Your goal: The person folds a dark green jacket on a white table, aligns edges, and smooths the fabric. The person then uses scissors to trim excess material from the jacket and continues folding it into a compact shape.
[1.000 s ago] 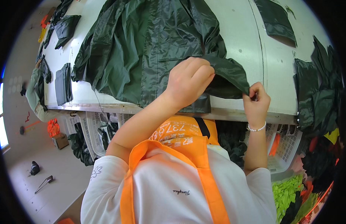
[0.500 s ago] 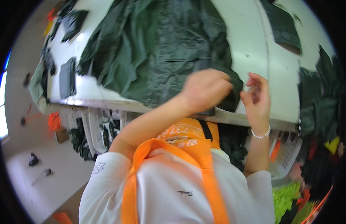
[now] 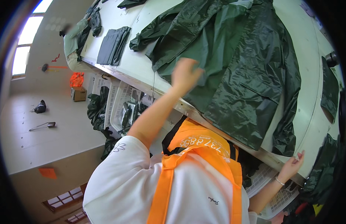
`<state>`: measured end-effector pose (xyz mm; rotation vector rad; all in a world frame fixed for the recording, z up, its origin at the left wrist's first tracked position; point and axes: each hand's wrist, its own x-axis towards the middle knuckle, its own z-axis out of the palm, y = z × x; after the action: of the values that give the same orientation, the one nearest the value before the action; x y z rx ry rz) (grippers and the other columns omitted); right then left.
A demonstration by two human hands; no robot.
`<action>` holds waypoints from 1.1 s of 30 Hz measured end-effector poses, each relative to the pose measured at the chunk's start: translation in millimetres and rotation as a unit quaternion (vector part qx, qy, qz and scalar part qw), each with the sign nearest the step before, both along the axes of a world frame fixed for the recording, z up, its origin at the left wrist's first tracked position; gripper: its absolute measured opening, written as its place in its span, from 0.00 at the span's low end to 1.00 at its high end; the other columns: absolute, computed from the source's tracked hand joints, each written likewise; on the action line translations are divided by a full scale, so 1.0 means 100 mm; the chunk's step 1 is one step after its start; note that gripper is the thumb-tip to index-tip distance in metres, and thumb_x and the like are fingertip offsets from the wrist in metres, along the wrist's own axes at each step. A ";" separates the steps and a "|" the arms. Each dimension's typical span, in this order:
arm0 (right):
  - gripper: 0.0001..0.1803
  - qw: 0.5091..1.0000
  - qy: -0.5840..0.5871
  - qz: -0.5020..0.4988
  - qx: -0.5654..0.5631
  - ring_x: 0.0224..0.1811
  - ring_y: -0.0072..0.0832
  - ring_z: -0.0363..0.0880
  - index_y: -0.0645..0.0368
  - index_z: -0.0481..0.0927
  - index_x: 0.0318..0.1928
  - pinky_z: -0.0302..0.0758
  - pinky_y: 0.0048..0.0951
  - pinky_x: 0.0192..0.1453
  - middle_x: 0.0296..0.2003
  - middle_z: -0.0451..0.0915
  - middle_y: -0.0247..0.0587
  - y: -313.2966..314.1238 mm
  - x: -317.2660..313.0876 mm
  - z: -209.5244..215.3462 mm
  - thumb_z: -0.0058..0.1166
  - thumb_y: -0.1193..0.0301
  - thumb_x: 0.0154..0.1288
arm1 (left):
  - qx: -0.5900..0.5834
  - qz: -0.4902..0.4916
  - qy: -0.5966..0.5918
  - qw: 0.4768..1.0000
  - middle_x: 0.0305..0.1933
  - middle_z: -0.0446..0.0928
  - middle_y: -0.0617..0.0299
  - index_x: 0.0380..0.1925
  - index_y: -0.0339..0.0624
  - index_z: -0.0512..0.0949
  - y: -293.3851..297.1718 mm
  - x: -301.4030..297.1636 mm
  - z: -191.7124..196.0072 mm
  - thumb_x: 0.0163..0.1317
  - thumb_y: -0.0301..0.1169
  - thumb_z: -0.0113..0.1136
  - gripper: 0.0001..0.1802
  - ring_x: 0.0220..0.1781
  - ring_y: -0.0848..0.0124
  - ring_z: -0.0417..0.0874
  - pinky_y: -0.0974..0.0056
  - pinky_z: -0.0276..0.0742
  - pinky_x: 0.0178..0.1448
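A dark green rain jacket [image 3: 251,86] lies spread on the white table, its front partly open and the paler green inside showing. My left hand [image 3: 186,76] is over that inner panel near the table's front edge; it is smeared by motion and its fingers are mostly hidden. Whether it touches the fabric I cannot tell. Off to the right, my right hand [image 3: 292,167] is at the table edge, just below the jacket's sleeve end. Its fingers look partly curled and apart, with nothing plainly held.
Folded dark green garments [image 3: 114,45] lie on the white table [image 3: 143,72] at left, and a dark pile [image 3: 322,168] at right. White plastic baskets [image 3: 112,100] stand beneath the edge. Another person [image 3: 74,46] is at the far left, near a cardboard box [image 3: 79,94].
My view has swung, shifting the jacket rightward in the picture. My left hand has moved from the jacket's right side to its left part; my right hand has dropped to the table edge.
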<state>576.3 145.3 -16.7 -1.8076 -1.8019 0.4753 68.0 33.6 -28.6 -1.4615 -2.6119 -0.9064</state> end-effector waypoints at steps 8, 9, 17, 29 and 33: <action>0.19 0.890 0.428 0.038 -0.153 0.15 0.06 0.56 0.62 0.70 0.58 0.51 0.10 0.15 0.32 0.78 0.34 -0.45 -2.33 0.34 0.44 0.68 0.70 | 0.024 0.000 -0.034 0.999 0.52 0.73 0.50 0.53 0.44 0.72 -0.94 -2.82 -0.44 0.44 0.14 0.44 0.32 0.52 0.53 0.74 0.57 0.70 0.57; 0.20 0.870 0.435 0.059 -0.225 0.14 0.05 0.54 0.63 0.71 0.56 0.49 0.11 0.14 0.28 0.78 0.31 -0.58 -2.79 0.25 0.48 0.66 0.69 | 0.006 -0.036 -0.058 0.998 0.54 0.74 0.51 0.56 0.44 0.71 -0.91 -2.87 -0.41 0.45 0.12 0.43 0.34 0.54 0.54 0.75 0.59 0.71 0.56; 0.19 0.808 0.394 0.093 -0.429 0.30 0.15 0.75 0.68 0.78 0.46 0.71 0.20 0.36 0.27 0.79 0.30 -1.54 -5.60 -0.69 0.60 0.67 0.59 | -0.020 -0.220 -0.314 0.923 0.58 0.72 0.49 0.60 0.34 0.66 -0.85 -2.97 -0.68 0.49 0.14 0.50 0.33 0.58 0.62 0.75 0.61 0.69 0.63; 0.09 0.847 0.413 0.018 -0.334 0.27 0.19 0.75 0.66 0.69 0.40 0.78 0.20 0.30 0.27 0.76 0.35 -1.68 -5.92 -0.29 0.53 0.73 0.65 | 0.051 -0.075 -0.349 0.933 0.27 0.78 0.43 0.50 0.38 0.76 -1.20 -3.12 -1.03 0.53 0.20 0.47 0.22 0.27 0.55 0.80 0.59 0.74 0.34; 0.11 0.917 0.323 0.050 -0.229 0.24 0.13 0.70 0.63 0.70 0.39 0.71 0.18 0.26 0.25 0.73 0.28 -1.63 -5.38 -0.20 0.57 0.71 0.63 | -0.099 -0.093 -0.202 0.970 0.30 0.79 0.44 0.49 0.40 0.77 -1.37 -3.01 -0.65 0.53 0.22 0.48 0.22 0.31 0.51 0.80 0.57 0.75 0.36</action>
<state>38.1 -17.5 -37.1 -1.5560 -1.3780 1.4456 -232.6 -103.7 -93.9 -1.7614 -2.9621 -1.0919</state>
